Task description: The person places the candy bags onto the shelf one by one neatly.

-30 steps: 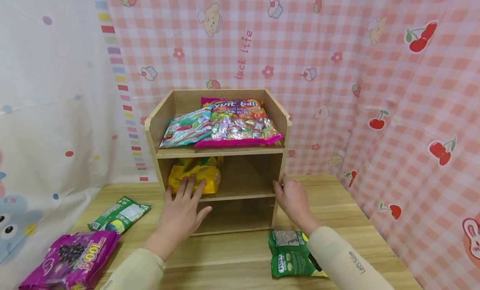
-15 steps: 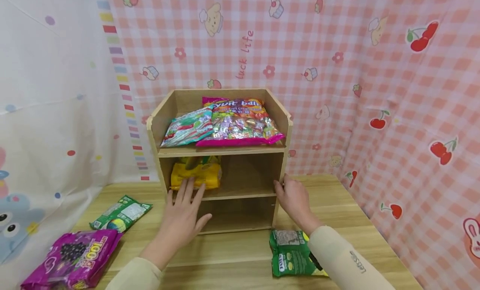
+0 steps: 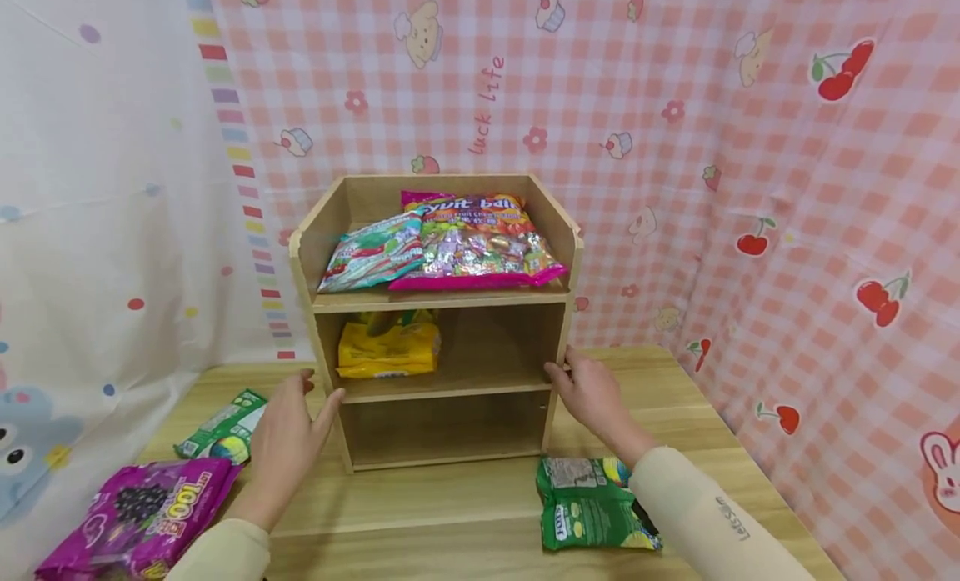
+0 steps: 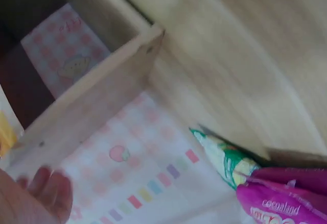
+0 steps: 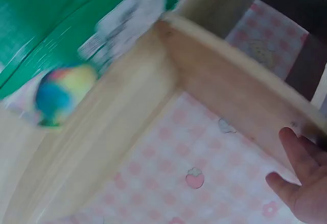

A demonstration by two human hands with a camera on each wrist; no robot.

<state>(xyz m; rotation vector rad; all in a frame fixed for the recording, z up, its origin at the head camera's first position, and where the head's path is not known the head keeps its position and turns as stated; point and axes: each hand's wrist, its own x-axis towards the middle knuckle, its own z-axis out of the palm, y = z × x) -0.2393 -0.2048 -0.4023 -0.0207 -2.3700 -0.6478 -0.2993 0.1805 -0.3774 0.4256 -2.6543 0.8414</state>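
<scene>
A small wooden shelf unit [image 3: 442,392] with three levels stands on the table. My right hand [image 3: 592,395] rests at its right side, with the thumb by the front edge; in the right wrist view its fingers [image 5: 299,157] lie along the outer panel. My left hand [image 3: 285,439] is at the left side, thumb stretched toward the front edge and fingertips beside the outer panel. A yellow packet [image 3: 390,348] lies on the middle level at the left. On top rest a large "fruit balls" candy bag [image 3: 480,243] and a teal-and-white striped packet [image 3: 375,252].
A purple grape candy bag [image 3: 142,514] and a green packet [image 3: 225,427] lie on the table at the left. Another green packet [image 3: 592,504] lies in front, under the right forearm. Pink checked cloth [image 3: 480,81] hangs behind and at the right.
My left hand has come off the yellow packet and moved left to the shelf unit's side. The yellow packet sits a little tidier. My right hand stays put.
</scene>
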